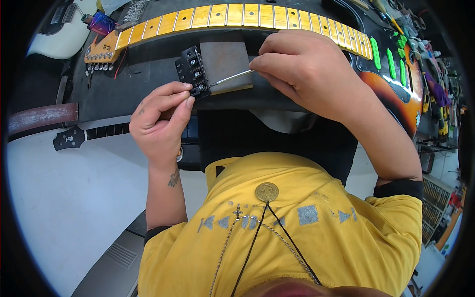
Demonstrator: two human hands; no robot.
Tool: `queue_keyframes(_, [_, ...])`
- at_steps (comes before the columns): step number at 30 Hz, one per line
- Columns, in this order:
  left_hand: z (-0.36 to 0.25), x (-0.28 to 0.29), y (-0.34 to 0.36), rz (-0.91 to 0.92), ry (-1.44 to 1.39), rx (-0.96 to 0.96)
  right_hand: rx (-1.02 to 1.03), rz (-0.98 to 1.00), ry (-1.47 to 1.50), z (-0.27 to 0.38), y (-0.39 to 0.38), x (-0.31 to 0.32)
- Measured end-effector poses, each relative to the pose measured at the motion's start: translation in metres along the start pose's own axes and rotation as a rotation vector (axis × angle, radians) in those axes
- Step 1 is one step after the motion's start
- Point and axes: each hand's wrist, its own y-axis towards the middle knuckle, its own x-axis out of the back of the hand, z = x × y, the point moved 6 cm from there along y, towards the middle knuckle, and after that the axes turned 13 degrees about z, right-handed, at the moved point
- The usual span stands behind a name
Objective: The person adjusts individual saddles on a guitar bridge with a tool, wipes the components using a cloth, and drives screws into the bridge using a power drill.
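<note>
A black guitar bridge with a row of saddles and screws stands tilted against a grey-topped block on the dark bench. My left hand pinches its near end between thumb and fingers, at a small black piece. My right hand grips a thin screwdriver whose silver shaft points left and down. Its tip meets or lies very close to the bridge's near edge, beside the left fingertips. The fingers of my right hand hide the screwdriver's handle.
A maple guitar neck lies across the bench behind the bridge. To the right is a sunburst guitar body with green pickups. A purple-blue device sits beside the headstock. Below left, another dark headstock juts out.
</note>
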Motion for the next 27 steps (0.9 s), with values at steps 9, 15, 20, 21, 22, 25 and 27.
queue_keyframes(9, [0.000,0.000,0.000,0.007,0.009,0.000,-0.013,0.104,-0.006,0.003,0.005,-0.004])
queue_keyframes(15, [-0.001,-0.003,0.002,-0.010,-0.009,-0.023,-0.005,0.109,-0.063,0.008,0.006,0.002])
queue_keyframes(20, [0.001,-0.001,0.001,-0.008,-0.001,-0.033,0.009,0.113,-0.101,0.011,0.007,-0.001])
queue_keyframes(21, [0.001,-0.001,0.001,-0.007,-0.008,-0.028,0.009,0.125,-0.104,0.012,0.007,-0.003])
queue_keyframes(22, [0.002,-0.001,0.001,-0.006,-0.015,-0.024,0.011,0.126,-0.105,0.013,0.008,-0.002])
queue_keyframes(25, [0.003,-0.001,0.001,-0.004,-0.016,-0.022,-0.022,0.112,-0.082,0.014,0.010,0.000])
queue_keyframes(27, [0.003,0.000,0.001,0.003,-0.043,-0.014,-0.037,0.082,-0.019,0.012,0.011,-0.001])
